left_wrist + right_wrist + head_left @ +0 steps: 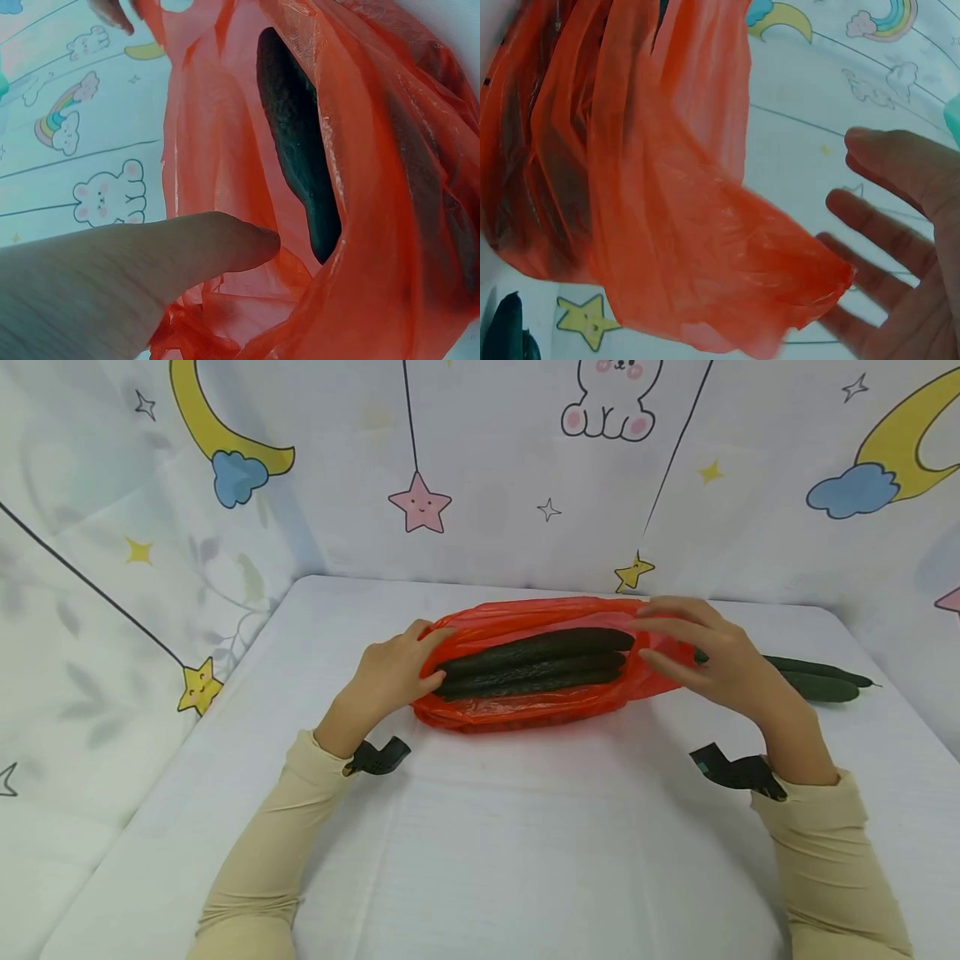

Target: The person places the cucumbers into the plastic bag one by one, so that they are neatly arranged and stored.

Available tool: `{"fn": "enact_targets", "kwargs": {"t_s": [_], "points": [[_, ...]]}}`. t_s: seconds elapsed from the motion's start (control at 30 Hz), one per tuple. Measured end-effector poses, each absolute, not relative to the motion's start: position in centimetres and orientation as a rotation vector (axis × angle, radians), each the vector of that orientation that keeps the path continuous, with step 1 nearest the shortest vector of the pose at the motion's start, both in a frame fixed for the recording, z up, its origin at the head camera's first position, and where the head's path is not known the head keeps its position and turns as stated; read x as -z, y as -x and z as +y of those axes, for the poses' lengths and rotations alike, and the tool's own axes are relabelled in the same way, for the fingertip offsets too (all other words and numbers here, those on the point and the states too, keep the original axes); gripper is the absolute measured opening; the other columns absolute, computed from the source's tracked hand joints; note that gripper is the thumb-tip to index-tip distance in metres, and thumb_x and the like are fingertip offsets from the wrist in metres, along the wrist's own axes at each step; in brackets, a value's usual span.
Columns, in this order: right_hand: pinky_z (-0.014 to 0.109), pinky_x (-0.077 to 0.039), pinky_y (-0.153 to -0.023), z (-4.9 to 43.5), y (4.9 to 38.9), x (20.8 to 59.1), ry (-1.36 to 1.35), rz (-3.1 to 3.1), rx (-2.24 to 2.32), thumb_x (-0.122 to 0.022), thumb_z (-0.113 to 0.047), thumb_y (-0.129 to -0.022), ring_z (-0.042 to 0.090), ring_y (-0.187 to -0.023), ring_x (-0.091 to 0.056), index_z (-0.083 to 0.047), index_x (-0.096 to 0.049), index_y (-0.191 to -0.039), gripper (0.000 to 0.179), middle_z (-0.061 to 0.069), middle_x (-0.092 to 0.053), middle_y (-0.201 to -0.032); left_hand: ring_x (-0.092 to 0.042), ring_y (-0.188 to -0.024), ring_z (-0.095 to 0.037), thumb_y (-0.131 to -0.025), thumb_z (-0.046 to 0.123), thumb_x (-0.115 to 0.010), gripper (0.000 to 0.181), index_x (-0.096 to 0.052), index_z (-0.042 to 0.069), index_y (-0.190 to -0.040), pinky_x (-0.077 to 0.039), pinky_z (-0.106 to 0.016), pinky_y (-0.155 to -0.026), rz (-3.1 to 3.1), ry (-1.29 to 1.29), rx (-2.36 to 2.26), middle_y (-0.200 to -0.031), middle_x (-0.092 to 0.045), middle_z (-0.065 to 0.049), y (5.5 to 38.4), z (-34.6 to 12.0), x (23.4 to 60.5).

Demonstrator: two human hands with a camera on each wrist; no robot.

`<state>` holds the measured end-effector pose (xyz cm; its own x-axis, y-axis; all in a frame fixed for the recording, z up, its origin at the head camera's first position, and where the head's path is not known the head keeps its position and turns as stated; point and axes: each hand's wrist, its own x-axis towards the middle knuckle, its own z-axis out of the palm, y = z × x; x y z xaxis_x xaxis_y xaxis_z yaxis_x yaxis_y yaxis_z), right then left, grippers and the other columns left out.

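A red plastic bag (517,718) lies across the far middle of the table, its mouth facing up. Inside it, dark green cucumbers (536,662) lie side by side; one cucumber (296,142) also shows through the mouth in the left wrist view. My left hand (386,672) is at the bag's left end, thumb and index finger spread apart over the rim. In the left wrist view a straight digit (225,240) reaches over the red film. My right hand (720,652) is at the right end with fingers spread, beside a loose flap of the bag (780,262) in the right wrist view.
More cucumbers (821,685) lie on the white table (480,843) to the right, partly behind my right hand. A white cloth (510,543) printed with moons, stars and bears hangs behind the table. Black straps (378,756) are on both wrists.
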<state>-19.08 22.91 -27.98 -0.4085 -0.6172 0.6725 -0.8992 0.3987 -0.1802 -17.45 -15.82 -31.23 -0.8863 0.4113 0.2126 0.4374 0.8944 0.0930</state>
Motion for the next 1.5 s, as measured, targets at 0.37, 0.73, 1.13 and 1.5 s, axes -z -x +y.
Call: {"fn": "enact_targets", "kwargs": {"t_s": [0.37,0.73,1.13,1.5], "points": [[0.005,-0.035,-0.095,25.6,19.4,27.7,-0.924,-2.293,-0.72,-0.074,0.004,-0.081,-0.009,-0.12,-0.044,0.0,-0.066,-0.122,0.041,0.019,-0.062,-0.119,-0.063,-0.075,-0.028,-0.089,0.026,-0.071,0.059,-0.048,0.012,-0.142,-0.05,-0.033,-0.051,-2.903,0.637,0.219,-0.13,-0.054,-0.016,17.4,-15.7,30.9],[0.0,-0.029,-0.085,28.2,20.0,29.1,-0.65,-2.558,-0.73,-0.063,-0.006,-0.094,0.013,-0.12,-0.049,-0.004,-0.062,-0.128,0.035,0.018,-0.058,-0.127,-0.063,-0.075,-0.028,-0.09,0.026,-0.07,0.059,-0.048,0.012,-0.143,-0.048,-0.033,-0.049,-2.904,0.641,0.215,-0.131,-0.054,-0.016,17.4,-15.6,31.0],[0.063,-0.043,-0.095,30.4,21.8,31.0,-0.519,-2.818,-0.814,-0.062,-0.011,-0.095,0.046,-0.121,-0.043,0.003,-0.057,-0.127,0.036,0.028,-0.051,-0.131,-0.064,-0.078,-0.029,-0.09,0.027,-0.069,0.061,-0.046,0.014,-0.145,-0.049,-0.034,-0.051,-2.947,0.613,0.223,-0.133,-0.052,-0.016,17.6,-15.9,31.5],[0.067,-0.036,-0.097,33.0,22.6,32.7,-0.451,-2.948,-0.824,-0.055,-0.024,-0.1,0.044,-0.121,-0.043,0.005,-0.056,-0.128,0.04,0.027,-0.052,-0.129,-0.063,-0.076,-0.029,-0.09,0.026,-0.069,0.06,-0.046,0.014,-0.145,-0.05,-0.035,-0.051,-2.942,0.628,0.237,-0.132,-0.052,-0.017,17.8,-15.9,31.4]]}}
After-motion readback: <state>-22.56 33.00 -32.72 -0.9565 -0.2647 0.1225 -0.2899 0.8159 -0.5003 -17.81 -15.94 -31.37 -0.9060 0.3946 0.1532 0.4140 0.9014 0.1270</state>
